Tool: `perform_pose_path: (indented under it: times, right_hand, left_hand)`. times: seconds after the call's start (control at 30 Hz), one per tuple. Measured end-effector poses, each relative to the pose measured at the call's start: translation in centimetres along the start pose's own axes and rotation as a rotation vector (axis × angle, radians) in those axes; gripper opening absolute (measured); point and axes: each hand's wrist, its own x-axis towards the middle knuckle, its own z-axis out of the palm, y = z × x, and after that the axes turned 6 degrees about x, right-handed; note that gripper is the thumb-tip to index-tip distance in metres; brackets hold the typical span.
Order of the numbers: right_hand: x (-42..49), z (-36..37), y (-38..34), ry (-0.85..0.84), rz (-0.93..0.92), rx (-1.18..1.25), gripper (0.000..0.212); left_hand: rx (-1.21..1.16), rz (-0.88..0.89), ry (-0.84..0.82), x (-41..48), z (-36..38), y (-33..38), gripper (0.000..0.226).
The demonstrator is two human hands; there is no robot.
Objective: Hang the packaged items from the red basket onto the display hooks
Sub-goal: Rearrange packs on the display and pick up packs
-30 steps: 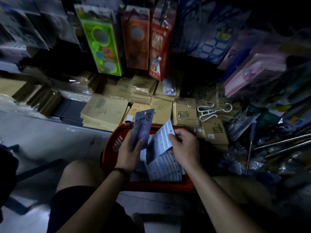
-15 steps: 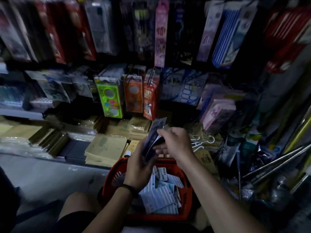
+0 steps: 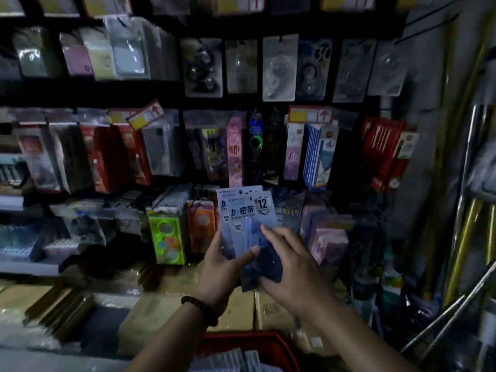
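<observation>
Two pale blue packaged items marked "12" stand upright, one overlapping the other, in front of the display wall. My left hand grips their lower left part, thumb across the front. My right hand holds the lower right side, fingers curled round the dark bottom of the packs. The red basket sits at the bottom edge below my forearms, with more white packs inside. Rows of hooks with hanging goods fill the wall behind.
Cardboard boxes and stacked brown packets lie on the low shelf before the basket. A green toy pack and an orange one hang left of my hands. Metal poles lean at the right.
The view has tilted up from the basket to the hook wall. Both hands have lifted the blue packs out of the basket to chest height and squared them together.
</observation>
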Motion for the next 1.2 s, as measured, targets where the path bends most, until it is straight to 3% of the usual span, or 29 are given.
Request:
perform_pose_path:
  times: [0.3, 0.53, 0.7, 1.2]
  right_hand:
    - [6.4, -5.5, -0.1, 0.215, -0.033, -0.016, 0.088]
    - [13.0, -11.3, -1.3, 0.306, -0.078, -0.092, 0.088]
    - [16.4, -15.0, -1.6, 0.376, -0.091, -0.146, 0.084]
    - [20.4, -25.7, 7.6, 0.603, 0.169, -0.377, 0.083]
  left_hand:
    - [0.071, 0.092, -0.028, 5.6, 4.0, 7.4, 0.059]
    - [0.011, 0.153, -0.036, 10.1, 6.7, 14.3, 0.032]
    - [0.049, 0.178, -0.089, 13.1, 6.9, 17.7, 0.028]
    - [0.268, 0.336, -0.114, 19.4, 11.0, 22.5, 0.020]
